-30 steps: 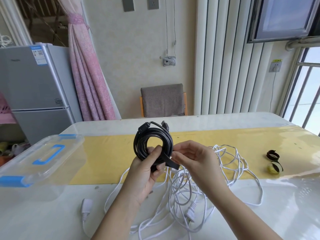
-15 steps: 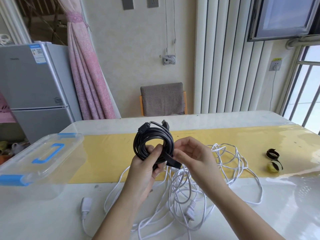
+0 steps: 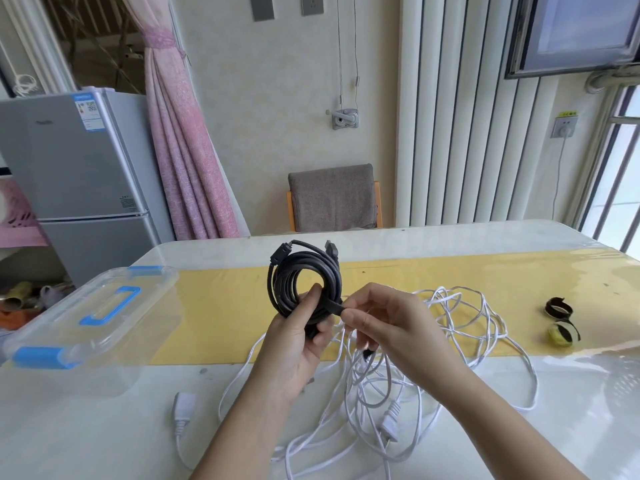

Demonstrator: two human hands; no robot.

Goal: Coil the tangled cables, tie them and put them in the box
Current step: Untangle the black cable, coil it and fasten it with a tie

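- Pinching the free end of the black strap (image 3: pixel 334 305), the right hand (image 3: pixel 384 320) sits just beside the coil, thumb and forefinger closed on the strap tip.
- Left hand (image 3: pixel 298 337) is clamped round the lower rim of the black cable coil (image 3: pixel 304 282), thumb through its hole, holding it upright.
- From the pinch, the strap runs leftward across the bundle, so tightening looks to call for a pull away from the coil.
- White cable tangle (image 3: pixel 398 372) lies beneath both hands, uncoiled.
- Box (image 3: pixel 69 327) stands well left, lid shut; spare straps (image 3: pixel 559 320) lie far right.
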